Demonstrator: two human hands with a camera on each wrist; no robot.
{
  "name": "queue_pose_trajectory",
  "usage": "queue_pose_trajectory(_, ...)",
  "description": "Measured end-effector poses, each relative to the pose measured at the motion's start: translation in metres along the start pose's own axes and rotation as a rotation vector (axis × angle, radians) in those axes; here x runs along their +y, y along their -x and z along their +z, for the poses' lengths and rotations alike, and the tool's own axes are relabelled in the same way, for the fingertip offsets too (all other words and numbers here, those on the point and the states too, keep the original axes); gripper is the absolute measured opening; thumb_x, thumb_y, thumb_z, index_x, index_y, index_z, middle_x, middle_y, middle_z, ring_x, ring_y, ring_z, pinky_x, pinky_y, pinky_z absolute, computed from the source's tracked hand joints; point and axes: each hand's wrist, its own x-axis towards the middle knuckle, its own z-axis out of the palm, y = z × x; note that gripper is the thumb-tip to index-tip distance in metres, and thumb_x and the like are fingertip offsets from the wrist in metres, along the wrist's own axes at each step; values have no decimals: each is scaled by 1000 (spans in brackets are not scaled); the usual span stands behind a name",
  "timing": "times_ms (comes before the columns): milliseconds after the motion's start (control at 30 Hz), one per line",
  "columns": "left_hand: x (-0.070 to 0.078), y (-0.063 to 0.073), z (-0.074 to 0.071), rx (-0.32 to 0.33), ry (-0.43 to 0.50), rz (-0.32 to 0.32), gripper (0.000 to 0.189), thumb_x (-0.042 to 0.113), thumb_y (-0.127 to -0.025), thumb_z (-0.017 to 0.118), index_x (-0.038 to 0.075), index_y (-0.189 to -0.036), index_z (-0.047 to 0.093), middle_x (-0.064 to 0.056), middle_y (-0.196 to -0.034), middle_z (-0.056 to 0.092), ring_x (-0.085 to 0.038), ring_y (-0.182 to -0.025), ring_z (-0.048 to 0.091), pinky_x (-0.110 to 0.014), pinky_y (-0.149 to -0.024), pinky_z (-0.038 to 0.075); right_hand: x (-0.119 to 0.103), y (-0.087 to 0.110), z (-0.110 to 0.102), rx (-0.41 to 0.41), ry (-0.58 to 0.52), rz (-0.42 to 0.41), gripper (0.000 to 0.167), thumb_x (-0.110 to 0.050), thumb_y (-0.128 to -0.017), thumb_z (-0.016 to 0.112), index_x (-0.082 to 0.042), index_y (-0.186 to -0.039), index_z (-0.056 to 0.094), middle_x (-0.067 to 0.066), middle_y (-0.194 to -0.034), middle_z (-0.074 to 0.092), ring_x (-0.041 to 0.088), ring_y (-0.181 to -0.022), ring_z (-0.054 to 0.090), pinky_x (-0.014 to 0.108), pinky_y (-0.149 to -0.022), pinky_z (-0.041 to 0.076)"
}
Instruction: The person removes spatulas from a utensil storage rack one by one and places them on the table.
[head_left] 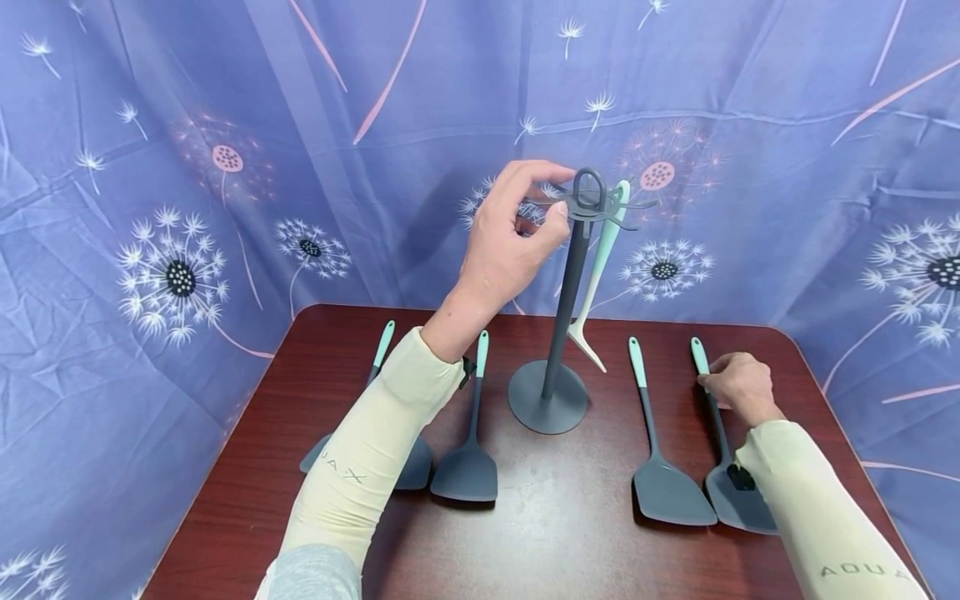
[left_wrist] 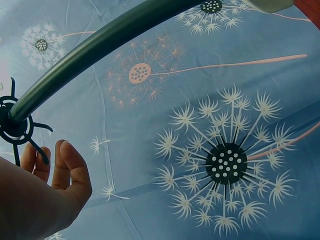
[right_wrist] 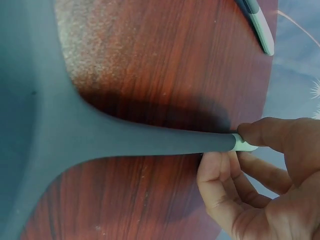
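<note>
A dark grey utensil stand [head_left: 566, 308] with a round base rises from the table, its top carrying a loop and several hooks. My left hand [head_left: 498, 237] holds the stand's top, thumb and forefinger beside the loop; in the left wrist view its fingers [left_wrist: 77, 172] curl up by the hooks. From a right-side hook hangs a mint-handled utensil [head_left: 609, 229], its pale head seen edge-on. At the right, my right hand [head_left: 742, 385] pinches the rightmost spatula [head_left: 738, 500] near the join of mint handle and grey shaft. Its wide grey blade fills the left of the right wrist view.
Another grey spatula [head_left: 671, 496] lies just left of the held one. Left of the stand lies a spatula [head_left: 467, 477], with more spatulas partly hidden under my left forearm. The dark red wooden table [head_left: 547, 533] backs onto a blue dandelion-print curtain [head_left: 405, 208].
</note>
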Motion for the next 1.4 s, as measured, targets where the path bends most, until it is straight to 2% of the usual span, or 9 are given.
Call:
queue_pose_trajectory(233, 0, 1, 1, 1, 6, 4, 34, 19, -96, 62, 16, -128, 73, 5, -130, 63, -9, -102, 63, -30, -73, 56, 4, -1, 3, 16, 20, -11, 24, -14, -96, 70, 9, -98, 66, 10, -69, 66, 15, -57, 64, 31, -52, 55)
queue_pose_trajectory(433, 2, 0, 1, -1, 9, -6, 34, 18, -96, 62, 16, -128, 73, 5, -130, 63, -9, -102, 62, -28, -73, 56, 6, -1, 3, 27, 39, -23, 23, -16, -96, 70, 5, -90, 65, 5, -63, 64, 15, -56, 63, 30, -52, 51)
queue_pose_trajectory(667, 1, 0, 0, 1, 9, 4, 34, 17, -96, 62, 16, -128, 73, 4, -131, 63, -13, -102, 64, -28, -73, 56, 5, 2, 2, 29, 45, -35, 24, -16, -96, 70, 8, -92, 65, 11, -69, 67, 14, -55, 65, 31, -52, 53)
queue_pose_trajectory(900, 0, 1, 0, 4, -4, -2, 34, 18, -96, 62, 17, -127, 73, 5, -129, 64, -7, -101, 64, -28, -73, 56, 7, 4, 1, 19, 37, -61, 28, -18, -96, 72, 9, -95, 67, 13, -71, 69, 13, -55, 66, 31, -53, 55)
queue_pose_trajectory(1000, 0, 1, 0, 4, -6, -2, 33, 18, -96, 62, 16, -127, 73, 5, -129, 64, -9, -101, 64, -28, -73, 56, 8, 5, -1, 22, 41, -73, 32, -21, -95, 73, 10, -97, 67, 15, -74, 71, 14, -54, 67, 31, -54, 56)
queue_pose_trajectory(1167, 0, 0, 0, 4, -7, -1, 34, 19, -96, 61, 16, -128, 73, 5, -130, 63, -10, -101, 63, -29, -73, 56, 7, 5, -3, 19, 9, -55, 41, -27, -96, 74, 13, -104, 68, 17, -75, 71, 18, -55, 70, 33, -52, 57)
queue_pose_trajectory(1400, 0, 0, 0, 3, -3, 2, 34, 19, -96, 61, 16, -128, 73, 5, -131, 63, -11, -102, 64, -28, -73, 56, 5, 6, -5, 20, -9, -36, 47, -33, -97, 75, 13, -107, 68, 15, -74, 71, 20, -57, 72, 34, -52, 57)
